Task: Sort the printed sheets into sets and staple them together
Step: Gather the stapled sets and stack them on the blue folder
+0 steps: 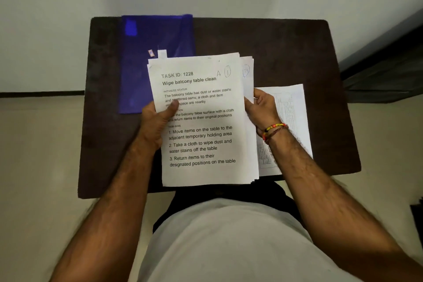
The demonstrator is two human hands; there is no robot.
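Item: stack of printed sheets (203, 121), white office paper, rectangular, top page headed "TASK ID: 1228", hand-marked "A 1". Held above the dark matte counter (286, 52).
Grip: left hand (153, 121) clamps the stack's left edge, thumb on the top page; right hand (261, 107) pinches the right edge, where the lower sheets fan out unevenly.
Handling (judged): light, limp, slippery between sheets; likely to splay or crease, so hold at opposite long edges, near the middle.
Right of the stack: a loose printed page (290, 107), flat on the counter.
Left of the stack: translucent blue plastic folder (155, 36), glossy, flat.
No stapler seen.
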